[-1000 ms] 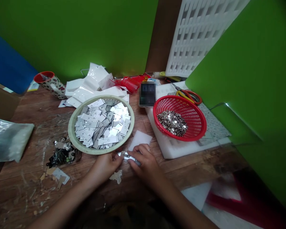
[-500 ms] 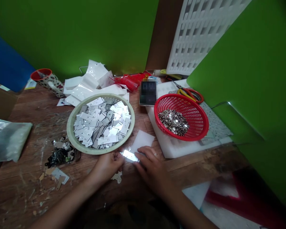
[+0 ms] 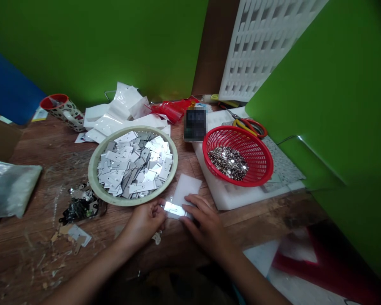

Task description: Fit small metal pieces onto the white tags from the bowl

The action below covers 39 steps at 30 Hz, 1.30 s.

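Your left hand (image 3: 145, 221) and your right hand (image 3: 206, 222) meet on the wooden table (image 3: 44, 148) just below the near rim of the round dish (image 3: 95, 163), and between them lies a small shiny metal plate (image 3: 174, 208). The plate catches the light and lies partly on a white foam pad (image 3: 187, 188), which sits just right of the dish's near edge. The fingertips of your left hand pinch the plate's left end; your right hand lies flat with its fingers spread, pressing down on the plate's right end rather than curling round it.

The dish is heaped with many more flat silvery plates (image 3: 133, 163), stacked every which way. Right of the dish stands a red mesh basket (image 3: 257, 169) holding a mound of small shiny metal pieces (image 3: 228, 163) — the basket rests on a white foam slab (image 3: 231, 197). Behind the basket lie scissors (image 3: 249, 126) with red and yellow handles. Behind the dish is a pile of white plastic bags (image 3: 114, 116), and further left of that a patterned mug (image 3: 63, 110) with a red inside. Left of the dish's near rim lies a dark heap of scraps (image 3: 79, 207).
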Motion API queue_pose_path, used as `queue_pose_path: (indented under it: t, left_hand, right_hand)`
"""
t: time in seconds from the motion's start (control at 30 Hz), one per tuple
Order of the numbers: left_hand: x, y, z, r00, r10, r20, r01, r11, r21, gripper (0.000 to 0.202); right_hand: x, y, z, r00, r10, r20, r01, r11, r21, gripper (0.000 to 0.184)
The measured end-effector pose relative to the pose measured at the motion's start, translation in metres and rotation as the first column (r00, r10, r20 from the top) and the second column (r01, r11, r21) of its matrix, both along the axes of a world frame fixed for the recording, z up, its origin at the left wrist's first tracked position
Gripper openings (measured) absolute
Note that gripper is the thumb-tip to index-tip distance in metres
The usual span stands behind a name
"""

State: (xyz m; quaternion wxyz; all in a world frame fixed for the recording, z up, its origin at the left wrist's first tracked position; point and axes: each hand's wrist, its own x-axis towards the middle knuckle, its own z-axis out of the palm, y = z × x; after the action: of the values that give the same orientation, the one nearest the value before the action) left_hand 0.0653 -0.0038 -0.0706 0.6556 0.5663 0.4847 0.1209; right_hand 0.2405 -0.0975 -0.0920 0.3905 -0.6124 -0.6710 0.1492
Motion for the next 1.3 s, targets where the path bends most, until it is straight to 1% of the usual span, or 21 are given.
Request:
queue_pose_path:
  t: [0.2, 0.33, 0.47, 0.53, 0.67, 0.73, 0.8, 0.87, 0.9, 0.97, 1.03, 1.1, 1.2, 1.3]
  left_hand:
    - [-0.003, -0.001, -0.004, 0.995, -0.065, -0.071, 0.071, 0.994, 0.085, 0.016]
    - [-0.004, -0.001, -0.003, 0.994, -0.064, -0.084, 0.070, 0.995, 0.066, 0.018]
    - [-0.007, 0.001, 0.002, 0.996, -0.015, -0.090, 0.018, 0.999, 0.033, 0.021]
    - [-0.010, 0.001, 0.005, 0.995, 0.006, -0.102, -0.002, 1.000, 0.030, 0.020]
    - [-0.020, 0.001, 0.012, 0.993, 0.015, -0.119, -0.012, 1.000, 0.022, 0.030]
    - [-0.029, 0.000, 0.018, 0.987, 0.016, -0.157, -0.007, 0.998, 0.056, 0.034]
    - [-0.040, 0.000, 0.025, 0.976, 0.007, -0.219, 0.028, 0.987, 0.156, 0.030]
    - [-0.051, 0.000, 0.031, 0.958, -0.029, -0.287, 0.106, 0.961, 0.254, 0.020]
    - [-0.056, -0.001, 0.034, 0.947, -0.057, -0.316, 0.151, 0.947, 0.283, 0.015]
    - [-0.061, -0.004, 0.036, 0.921, -0.130, -0.367, 0.250, 0.921, 0.299, 0.011]
    - [-0.060, -0.008, 0.036, 0.897, -0.188, -0.399, 0.331, 0.885, 0.327, 0.009]
    - [-0.058, -0.012, 0.032, 0.876, -0.220, -0.429, 0.393, 0.841, 0.371, 0.010]
    - [-0.056, -0.018, 0.024, 0.845, -0.252, -0.472, 0.464, 0.783, 0.414, 0.015]
    - [-0.058, -0.023, 0.023, 0.837, -0.274, -0.474, 0.487, 0.770, 0.413, 0.016]
  right_hand:
    - [0.001, 0.000, 0.001, 0.998, -0.005, -0.057, 0.004, 1.000, -0.008, 0.018]
    - [-0.001, 0.002, 0.002, 0.997, 0.007, -0.073, -0.008, 1.000, -0.008, 0.018]
    - [-0.004, 0.009, 0.003, 0.995, 0.046, -0.088, -0.046, 0.999, 0.006, 0.018]
    - [-0.005, 0.014, 0.005, 0.994, 0.069, -0.085, -0.070, 0.997, -0.010, 0.018]
    - [0.000, 0.017, 0.014, 0.994, 0.087, -0.070, -0.091, 0.995, -0.043, 0.021]
    - [0.003, 0.012, 0.019, 0.995, 0.071, -0.067, -0.073, 0.997, -0.032, 0.022]
    - [0.005, 0.003, 0.024, 0.997, 0.038, -0.074, -0.038, 0.999, -0.007, 0.022]
    - [0.000, -0.007, 0.027, 0.997, 0.029, -0.077, -0.031, 0.999, -0.027, 0.019]
    - [-0.005, -0.011, 0.028, 0.997, 0.048, -0.064, -0.052, 0.997, -0.065, 0.017]
    - [-0.021, -0.015, 0.028, 0.992, 0.124, 0.006, -0.121, 0.974, -0.194, 0.016]
    - [-0.040, -0.012, 0.025, 0.973, 0.201, 0.112, -0.156, 0.934, -0.320, 0.018]
    - [-0.056, -0.005, 0.023, 0.949, 0.236, 0.210, -0.137, 0.906, -0.400, 0.019]
    - [-0.069, 0.006, 0.021, 0.917, 0.261, 0.301, -0.105, 0.887, -0.450, 0.011]
    - [-0.071, 0.008, 0.021, 0.911, 0.272, 0.309, -0.102, 0.877, -0.470, 0.006]
